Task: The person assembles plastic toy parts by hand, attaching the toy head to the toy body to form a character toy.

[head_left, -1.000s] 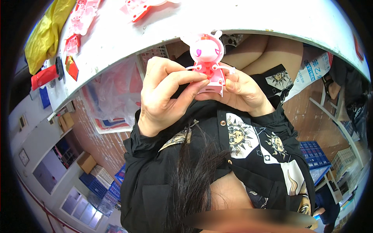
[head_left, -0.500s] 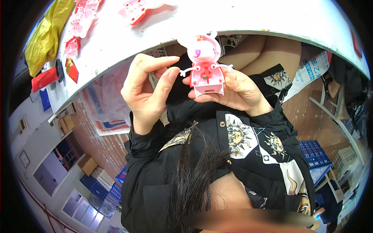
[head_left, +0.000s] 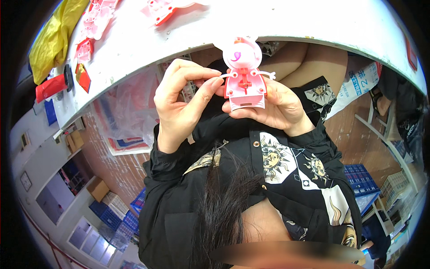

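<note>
A pink, white and red plastic toy figure point(head_left: 244, 83) is held up just past the table's near edge. It has a round head, thin white arms and a red body with screw posts and a red mechanism showing. My right hand point(head_left: 283, 106) grips the body from its right side, thumb at the edge and fingers behind. The thumb and index finger of my left hand point(head_left: 186, 96) pinch the thin white arm on the figure's left. The fingertips of my right hand are partly hidden behind the toy.
On the white table point(head_left: 286, 20) lie pink and red plastic parts point(head_left: 96, 22), with another red and pink part point(head_left: 165, 11) farther right. A yellow bag point(head_left: 53, 40) and a red bottle-like object point(head_left: 50, 89) are at the left. Blue crates point(head_left: 360, 181) stand on the floor.
The toy and my right hand have shifted slightly right. My left hand has moved right and closed its thumb and finger on the toy's white arm, which it was next to before.
</note>
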Motion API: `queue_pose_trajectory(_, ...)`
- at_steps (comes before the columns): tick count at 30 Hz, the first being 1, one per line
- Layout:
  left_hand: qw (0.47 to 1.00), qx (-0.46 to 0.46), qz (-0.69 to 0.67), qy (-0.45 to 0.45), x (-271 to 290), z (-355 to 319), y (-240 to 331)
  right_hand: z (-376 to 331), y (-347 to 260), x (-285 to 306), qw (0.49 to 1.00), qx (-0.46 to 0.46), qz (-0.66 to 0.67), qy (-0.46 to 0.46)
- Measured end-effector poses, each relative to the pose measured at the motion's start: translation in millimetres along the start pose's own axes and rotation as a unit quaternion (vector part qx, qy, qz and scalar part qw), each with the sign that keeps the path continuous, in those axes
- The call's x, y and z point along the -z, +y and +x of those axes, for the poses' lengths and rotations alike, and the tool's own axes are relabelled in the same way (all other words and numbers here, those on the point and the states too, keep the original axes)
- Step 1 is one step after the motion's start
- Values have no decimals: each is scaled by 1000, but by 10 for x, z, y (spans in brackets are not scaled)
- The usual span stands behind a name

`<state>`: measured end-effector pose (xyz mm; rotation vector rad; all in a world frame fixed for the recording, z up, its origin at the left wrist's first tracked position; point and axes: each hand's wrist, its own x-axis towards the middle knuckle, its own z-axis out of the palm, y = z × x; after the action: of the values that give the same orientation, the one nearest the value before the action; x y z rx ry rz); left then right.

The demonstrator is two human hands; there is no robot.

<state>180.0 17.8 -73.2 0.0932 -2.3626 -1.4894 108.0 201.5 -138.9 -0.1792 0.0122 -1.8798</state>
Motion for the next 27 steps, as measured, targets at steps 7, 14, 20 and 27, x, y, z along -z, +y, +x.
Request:
queue_pose_trajectory(7,1000,-3,12,3,-2,0,-10,13,-8,-10,1000,3,-10,-3)
queue_pose_trajectory(14,1000,-2,19,0,2,3,-6,33,-4,16,999,5,-52,-13)
queue_pose_trajectory(20,998,-24,60,1,-12,18,1,39,22,-23,997,25,-70,23)
queue_pose_trajectory(27,996,-36,79,-5,-7,42,-16,60,29,-42,993,42,-106,33)
